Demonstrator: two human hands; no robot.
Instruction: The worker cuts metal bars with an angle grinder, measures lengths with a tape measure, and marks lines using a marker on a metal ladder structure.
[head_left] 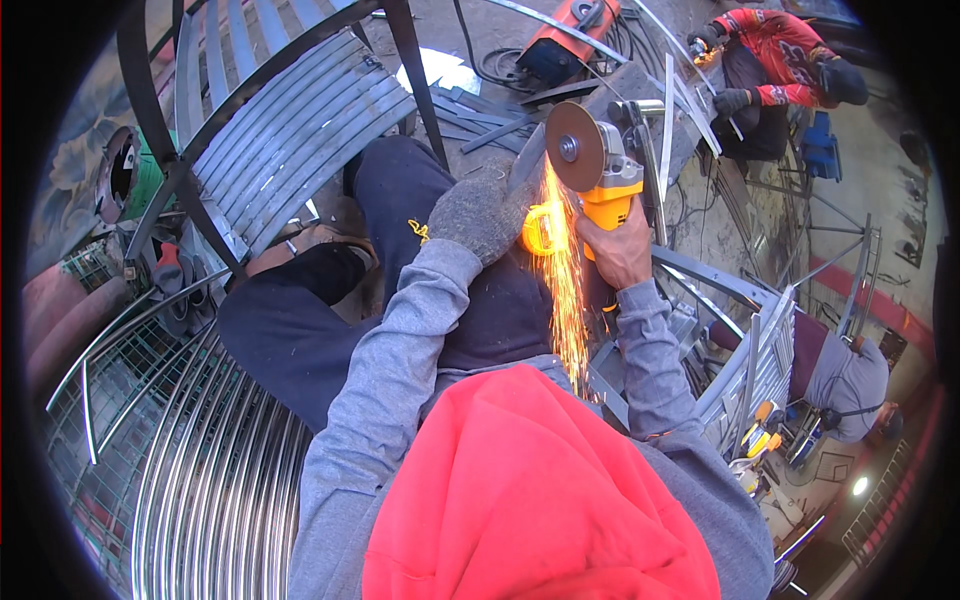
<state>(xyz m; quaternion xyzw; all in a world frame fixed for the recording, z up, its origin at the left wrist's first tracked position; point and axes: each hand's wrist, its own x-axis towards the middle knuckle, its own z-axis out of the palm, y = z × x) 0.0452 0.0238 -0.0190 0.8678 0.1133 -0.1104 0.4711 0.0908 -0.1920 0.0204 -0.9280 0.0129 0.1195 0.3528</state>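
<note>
A yellow angle grinder (612, 195) is held in my bare right hand (618, 248), its fingers wrapped round the body. Its brown disc (575, 146) stands upright, close to a flat grey metal piece (528, 160). On that piece my left hand (478, 217), in a dark grey knitted glove, is closed; some of its fingers are hidden. Orange sparks (568, 310) stream from beside the disc down between my forearms, over my dark trousers (490, 310). A bright glowing yellow-orange spot (541, 230) lies between my two hands.
A slatted metal frame (300, 120) stands at upper left, above long curved shiny tubes (215, 470). Metal strips (485, 120) and an orange machine (570, 40) with cables lie ahead. A person in red (775, 60) grinds at upper right; another person (850, 385) bends over at right.
</note>
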